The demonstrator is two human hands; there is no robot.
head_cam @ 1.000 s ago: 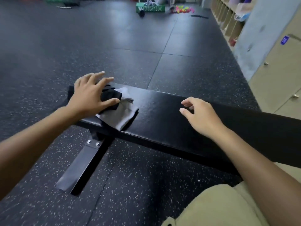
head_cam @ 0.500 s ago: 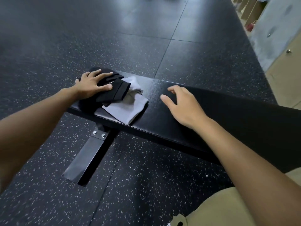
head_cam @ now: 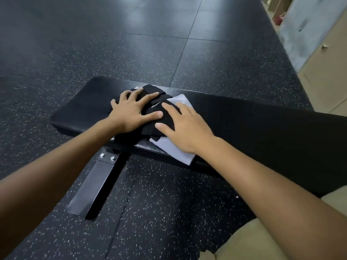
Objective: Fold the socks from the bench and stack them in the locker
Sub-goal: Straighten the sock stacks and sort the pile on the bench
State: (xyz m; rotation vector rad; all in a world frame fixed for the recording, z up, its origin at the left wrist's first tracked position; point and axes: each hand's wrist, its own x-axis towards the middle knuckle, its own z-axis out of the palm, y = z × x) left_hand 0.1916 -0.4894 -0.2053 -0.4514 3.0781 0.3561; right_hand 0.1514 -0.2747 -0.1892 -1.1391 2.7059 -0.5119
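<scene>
Both bare forearms reach forward over the near edge of the bench (head_cam: 262, 117), the left hand (head_cam: 131, 113) lying flat with fingers spread, the right hand (head_cam: 185, 128) just beside it, palm down, fingers straight, thumbs nearly touching.

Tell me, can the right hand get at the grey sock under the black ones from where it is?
Probably yes. The right hand already lies partly on the grey sock, whose near corner shows bare at the bench edge; the black socks and left hand cover the rest.
</scene>
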